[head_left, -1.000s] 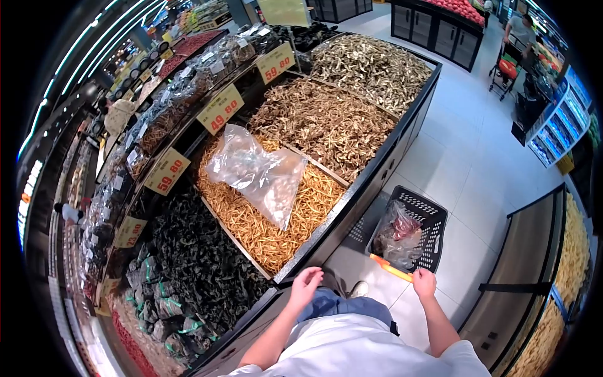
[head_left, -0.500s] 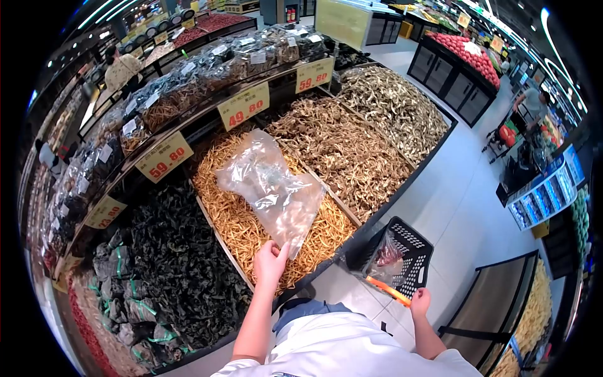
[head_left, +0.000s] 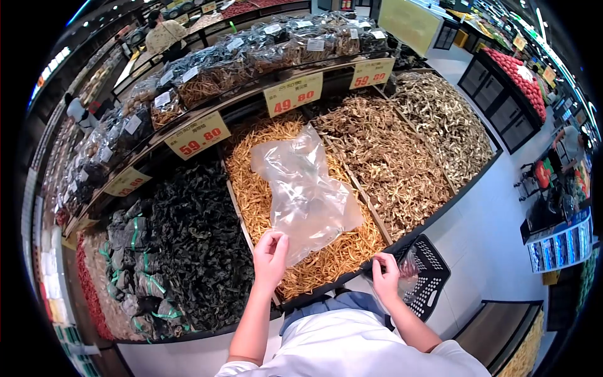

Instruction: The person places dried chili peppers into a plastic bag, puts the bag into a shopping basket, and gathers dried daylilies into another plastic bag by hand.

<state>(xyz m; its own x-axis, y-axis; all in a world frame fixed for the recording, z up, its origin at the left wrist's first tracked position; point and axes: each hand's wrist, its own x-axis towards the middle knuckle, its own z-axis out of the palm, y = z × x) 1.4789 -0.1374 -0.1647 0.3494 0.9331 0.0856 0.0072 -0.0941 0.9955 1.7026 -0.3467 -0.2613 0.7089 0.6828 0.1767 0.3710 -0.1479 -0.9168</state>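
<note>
My left hand pinches the near left edge of a clear plastic bag. The bag spreads loosely over a bin of golden-brown dried strips, which look like dried mushrooms or lily buds. Beside the bin's front edge, my right hand is held with its fingers loosely bent and apart, and nothing shows in it. Just beyond that hand, a black shopping basket stands on the floor, partly hidden by my hand and arm. A clear bag with reddish contents lies in it.
To the left is a bin of black dried fungus; to the right are brown dried mushrooms and paler dried slices. Price signs line a ledge behind, below packaged goods. A wooden-topped stand is at lower right.
My right hand has let go of the basket's orange handle and moved left toward the bin's front edge. My left hand still holds the plastic bag. The view has turned a little.
</note>
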